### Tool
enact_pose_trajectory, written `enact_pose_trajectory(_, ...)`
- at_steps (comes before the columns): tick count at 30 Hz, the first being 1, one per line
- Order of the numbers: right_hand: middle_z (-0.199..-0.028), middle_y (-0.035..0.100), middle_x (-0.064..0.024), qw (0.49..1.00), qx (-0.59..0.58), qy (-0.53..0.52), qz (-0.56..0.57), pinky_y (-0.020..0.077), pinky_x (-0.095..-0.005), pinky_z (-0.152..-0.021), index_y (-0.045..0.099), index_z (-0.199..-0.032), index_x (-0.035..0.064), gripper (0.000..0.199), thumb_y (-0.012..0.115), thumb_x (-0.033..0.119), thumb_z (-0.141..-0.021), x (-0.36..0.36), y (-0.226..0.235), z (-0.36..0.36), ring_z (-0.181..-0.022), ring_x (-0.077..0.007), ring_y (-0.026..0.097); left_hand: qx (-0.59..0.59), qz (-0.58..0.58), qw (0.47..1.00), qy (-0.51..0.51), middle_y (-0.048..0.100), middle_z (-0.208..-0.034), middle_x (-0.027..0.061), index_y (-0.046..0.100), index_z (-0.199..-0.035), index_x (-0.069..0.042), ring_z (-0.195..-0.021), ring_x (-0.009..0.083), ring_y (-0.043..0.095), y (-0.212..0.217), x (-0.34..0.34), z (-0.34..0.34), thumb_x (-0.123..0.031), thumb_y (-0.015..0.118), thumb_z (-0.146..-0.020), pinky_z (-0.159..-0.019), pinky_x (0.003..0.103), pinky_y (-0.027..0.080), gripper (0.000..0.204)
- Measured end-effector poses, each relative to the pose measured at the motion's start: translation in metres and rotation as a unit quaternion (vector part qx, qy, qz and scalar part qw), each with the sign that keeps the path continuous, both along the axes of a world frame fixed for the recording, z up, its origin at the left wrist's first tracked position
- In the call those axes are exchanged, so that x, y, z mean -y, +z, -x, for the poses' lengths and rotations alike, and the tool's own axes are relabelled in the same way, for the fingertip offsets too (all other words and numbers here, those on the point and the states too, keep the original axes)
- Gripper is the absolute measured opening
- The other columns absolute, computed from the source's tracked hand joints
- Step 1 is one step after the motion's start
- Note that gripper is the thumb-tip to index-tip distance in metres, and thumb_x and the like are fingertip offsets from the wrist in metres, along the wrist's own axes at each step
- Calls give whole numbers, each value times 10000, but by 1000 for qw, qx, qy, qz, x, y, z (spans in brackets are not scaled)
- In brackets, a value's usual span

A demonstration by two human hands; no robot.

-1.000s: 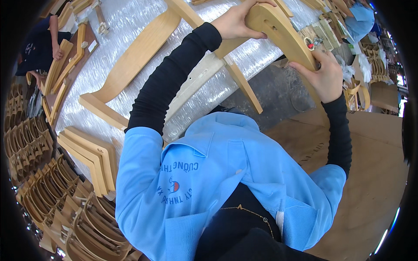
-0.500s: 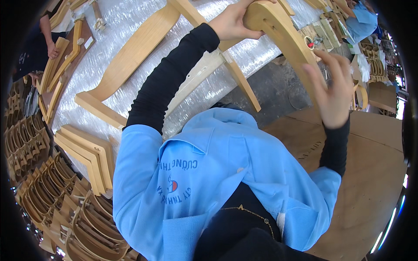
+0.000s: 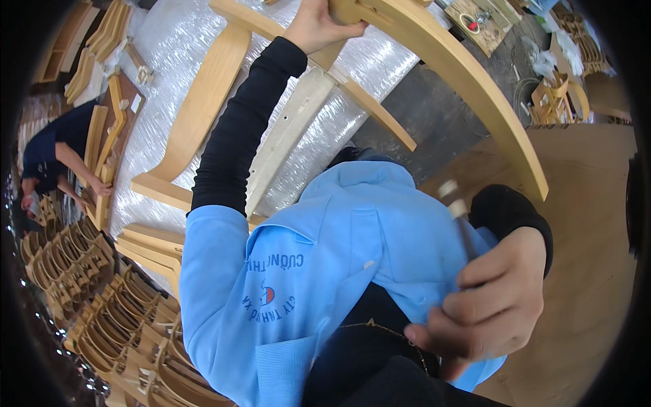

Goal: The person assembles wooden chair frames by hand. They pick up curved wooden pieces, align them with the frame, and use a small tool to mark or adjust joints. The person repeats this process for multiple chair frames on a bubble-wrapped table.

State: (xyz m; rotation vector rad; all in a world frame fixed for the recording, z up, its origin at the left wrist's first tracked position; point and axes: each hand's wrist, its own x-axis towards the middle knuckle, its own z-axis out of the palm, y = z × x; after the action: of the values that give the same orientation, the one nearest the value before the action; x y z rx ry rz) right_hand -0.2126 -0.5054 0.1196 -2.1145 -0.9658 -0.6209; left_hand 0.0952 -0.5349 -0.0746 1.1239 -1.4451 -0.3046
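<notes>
My left hand [image 3: 312, 27] grips one end of a long curved wooden piece [image 3: 461, 64] near the top of the view; its fingertips are partly cut off by the edge. The piece arcs down to the right, its far end hanging above brown cardboard. Low on the right, close to my body, my right hand [image 3: 498, 298] is closed round the dark handle of a small mallet [image 3: 458, 207]. The pale mallet head points upward and is smeared by motion. Beneath my left forearm, a wooden frame with a broad curved slat [image 3: 203, 102] lies on the plastic-covered table [image 3: 159, 51].
A pale bar with holes [image 3: 291, 129] lies beside my left forearm. Stacked bent wooden parts [image 3: 152, 247] sit at the table's near left corner. Another person [image 3: 57, 149] handles wooden parts at the left. Brown cardboard [image 3: 583, 224] spreads on the right. Racks of curved parts [image 3: 135, 332] stand lower left.
My right hand, empty and spread beside the curved piece before, is now lower, closed round a mallet. My left hand and the curved piece have shifted up and left in the view.
</notes>
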Motion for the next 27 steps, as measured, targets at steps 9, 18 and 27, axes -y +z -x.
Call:
enact_pose_trajectory(9,-725,648,-121,897,-275,-345,30,513,-439,-596,674,-808,87,395,655,457,-943,38,-137,-28,-687,-315,654,-11,41,997,59,505,-1308,85,313,-1488,-83,-1157,189,556,-26,1,-55,-47,826,-764,-1049,333,472,888)
enact_pose_trajectory(18,-685,672,-56,747,-115,-537,-374,505,-242,-547,711,-954,-21,295,542,194,-1064,76,-223,-49,-622,-94,650,25,-40,995,87,334,-1452,103,232,-1515,-98,-1306,239,418,-8,-6,-24,-64,824,-674,-1134,387,387,1029)
enact_pose_trajectory(27,-709,695,-62,797,-46,-556,-231,536,-322,-607,711,-963,29,238,617,243,-1007,104,-246,-116,-591,-182,662,29,-14,995,96,333,-1454,86,227,-1527,-116,-1286,238,447,-4,-5,-21,-24,813,-674,-1130,384,397,1039)
